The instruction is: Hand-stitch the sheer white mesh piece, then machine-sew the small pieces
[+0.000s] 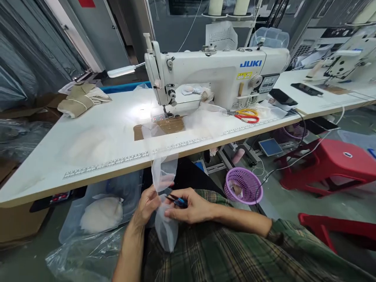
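A strip of sheer white fabric [164, 172] hangs over the front edge of the sewing table down to my lap. My left hand [148, 205] pinches it just below the edge. Close beside it, my right hand [190, 205] is closed around small blue-handled snips [179, 201], whose dark blades point left at the fabric. The lower end of the strip drapes below both hands. Above stands a white JUKI sewing machine [205, 70], its needle area lit. More sheer fabric [205, 121] lies bunched right of the needle.
Scissors with red and yellow handles [248, 115] and a phone [282, 97] lie on the table [88, 150]. Folded beige cloth [78, 103] rests at its left. Below are a purple basket [245, 184], a red stool [337, 156] and a clear bin [73, 215] holding pale fabric.
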`<action>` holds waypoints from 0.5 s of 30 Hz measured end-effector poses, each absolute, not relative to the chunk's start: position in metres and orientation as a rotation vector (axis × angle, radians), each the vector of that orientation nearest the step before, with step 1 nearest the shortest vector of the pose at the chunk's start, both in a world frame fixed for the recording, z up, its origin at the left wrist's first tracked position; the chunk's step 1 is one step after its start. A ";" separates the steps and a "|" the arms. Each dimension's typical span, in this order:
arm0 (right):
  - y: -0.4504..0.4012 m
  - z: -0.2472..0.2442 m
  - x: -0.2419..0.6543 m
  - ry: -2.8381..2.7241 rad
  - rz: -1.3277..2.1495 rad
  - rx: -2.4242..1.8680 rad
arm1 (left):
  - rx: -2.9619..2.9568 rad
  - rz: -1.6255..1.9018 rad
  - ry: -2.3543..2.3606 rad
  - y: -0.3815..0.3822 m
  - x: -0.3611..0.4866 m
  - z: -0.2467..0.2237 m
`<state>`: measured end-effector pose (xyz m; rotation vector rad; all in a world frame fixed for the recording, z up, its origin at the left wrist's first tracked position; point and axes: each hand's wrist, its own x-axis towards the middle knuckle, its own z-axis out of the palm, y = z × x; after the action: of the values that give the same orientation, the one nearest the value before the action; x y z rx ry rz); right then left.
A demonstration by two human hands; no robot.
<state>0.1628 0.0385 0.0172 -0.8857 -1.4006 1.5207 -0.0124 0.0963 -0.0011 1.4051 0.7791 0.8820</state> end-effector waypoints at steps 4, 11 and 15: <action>0.034 0.018 0.180 -1.311 1.477 -1.028 | 1.287 0.850 0.748 0.086 -0.006 -0.002; 0.039 -0.003 0.193 -1.606 1.406 -1.142 | 1.058 0.830 1.005 0.067 -0.017 -0.001; 0.053 -0.007 0.194 -1.712 1.366 -1.147 | 1.105 0.823 1.062 0.065 -0.018 0.006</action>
<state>0.1935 0.0533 -0.0068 -1.1468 -1.7123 1.3657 -0.0183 0.0651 0.0061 1.1046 1.0619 0.8231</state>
